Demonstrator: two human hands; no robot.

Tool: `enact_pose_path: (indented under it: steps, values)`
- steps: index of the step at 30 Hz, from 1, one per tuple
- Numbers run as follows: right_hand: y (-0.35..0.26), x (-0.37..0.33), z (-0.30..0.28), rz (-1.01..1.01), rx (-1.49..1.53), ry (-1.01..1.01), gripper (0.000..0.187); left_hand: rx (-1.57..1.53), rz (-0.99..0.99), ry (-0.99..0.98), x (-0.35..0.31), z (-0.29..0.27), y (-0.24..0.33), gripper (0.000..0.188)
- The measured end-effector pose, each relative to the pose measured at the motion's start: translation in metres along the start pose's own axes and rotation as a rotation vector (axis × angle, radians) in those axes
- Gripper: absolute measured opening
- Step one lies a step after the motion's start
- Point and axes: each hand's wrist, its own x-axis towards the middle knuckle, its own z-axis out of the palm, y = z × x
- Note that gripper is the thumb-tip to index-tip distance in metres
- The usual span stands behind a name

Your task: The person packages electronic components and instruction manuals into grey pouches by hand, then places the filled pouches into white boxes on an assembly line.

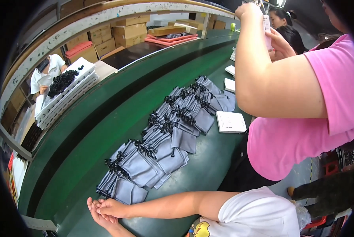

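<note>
My right hand (112, 208) rests against my left hand (99, 216), low at the left over the green belt. The left hand's fingers are stretched and slightly bent, with nothing seen in them. My right hand's fingers curl in on the left palm; no object shows between them. Just beyond my hands and right forearm lies a long heap of grey drawstring pouches (143, 162) with black cords. The nearest pouch (129, 192) lies beside my right wrist. Neither hand appears to hold a pouch.
Right beside me, a person in pink (277, 146) raises a pale box (267, 33). White boxes (231, 122) line the green belt's (82, 134) right edge. Across it, another person (46, 73) handles black items (62, 83) on stacked white trays (66, 100). Cartons (129, 31) stand behind a rail.
</note>
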Motion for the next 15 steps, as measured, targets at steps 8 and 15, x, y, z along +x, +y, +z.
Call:
enact_pose_path:
  steps: [8,15]
  values:
    - [-0.0048,-0.0027,0.0,0.079,0.019,0.023,0.034,-0.012,-0.007,0.037,0.0003,0.0039,-0.0021,0.028]
    - [-0.0009,-0.0006,-0.0028,0.065,0.006,-0.002,0.034,-0.014,-0.003,0.038,0.0001,0.0065,-0.0026,0.028]
